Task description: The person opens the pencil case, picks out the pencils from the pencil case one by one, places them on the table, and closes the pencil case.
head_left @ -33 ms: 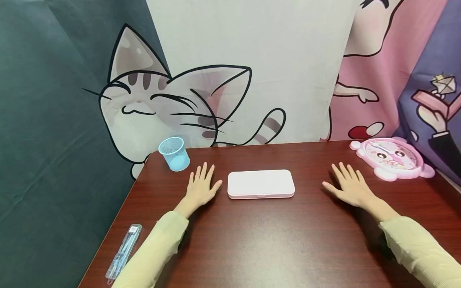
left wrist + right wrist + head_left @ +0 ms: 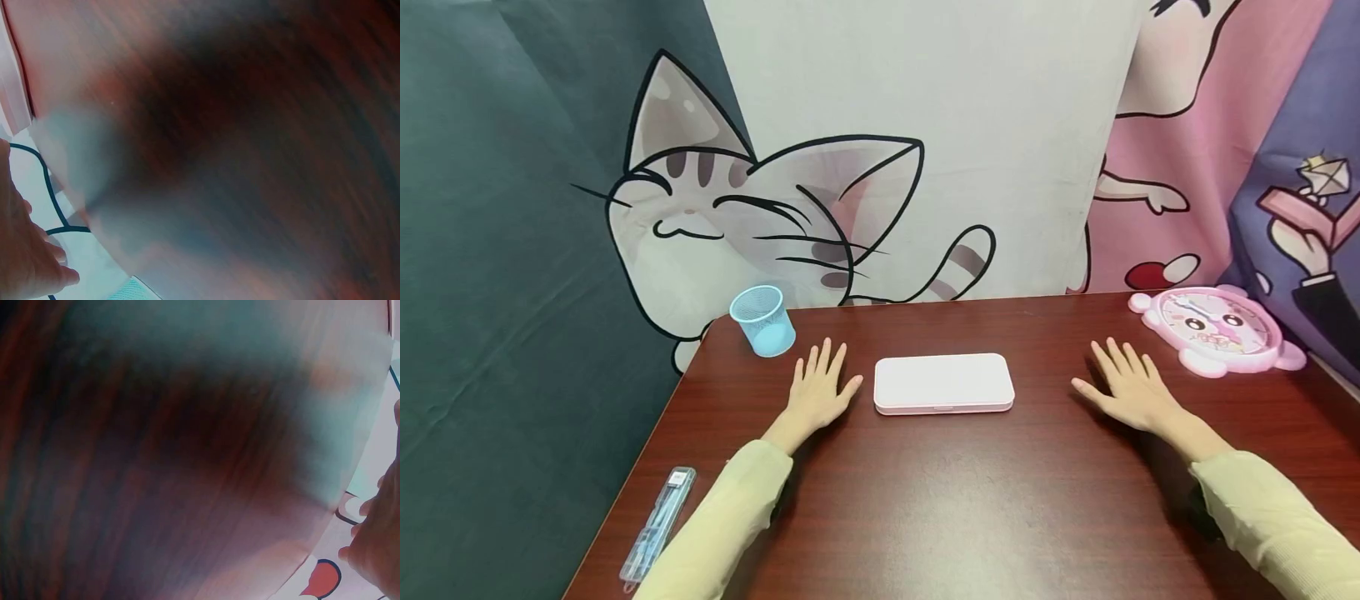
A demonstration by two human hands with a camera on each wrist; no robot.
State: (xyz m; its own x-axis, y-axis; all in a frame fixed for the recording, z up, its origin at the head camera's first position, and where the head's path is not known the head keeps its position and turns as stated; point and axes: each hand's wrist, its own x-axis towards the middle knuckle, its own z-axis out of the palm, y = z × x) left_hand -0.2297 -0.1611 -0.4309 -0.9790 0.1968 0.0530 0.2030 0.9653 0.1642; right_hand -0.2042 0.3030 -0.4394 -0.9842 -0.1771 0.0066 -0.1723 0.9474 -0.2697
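Observation:
Palm down, my left hand (image 2: 816, 390) has its fingers straight and thumb spread, and it holds nothing. A closed flat white case (image 2: 943, 382) with a pale pink lower edge lies just right of it, apart from the thumb. A light blue mesh pen cup (image 2: 763, 322) stands upright behind and left of that hand. My right hand (image 2: 1131, 390) is also palm down with spread fingers, with a gap between it and the case. In the left wrist view, part of the left hand (image 2: 28, 250) shows at the left edge; the right hand (image 2: 378, 531) fills the right edge of its own view.
A pink animal-shaped clock (image 2: 1217, 329) lies face up at the back right, beyond the right hand. Beside the left forearm is a narrow clear plastic case (image 2: 658, 525) near the left table edge. The dark wooden table (image 2: 962, 500) meets cartoon-printed curtains (image 2: 1000, 150) behind it.

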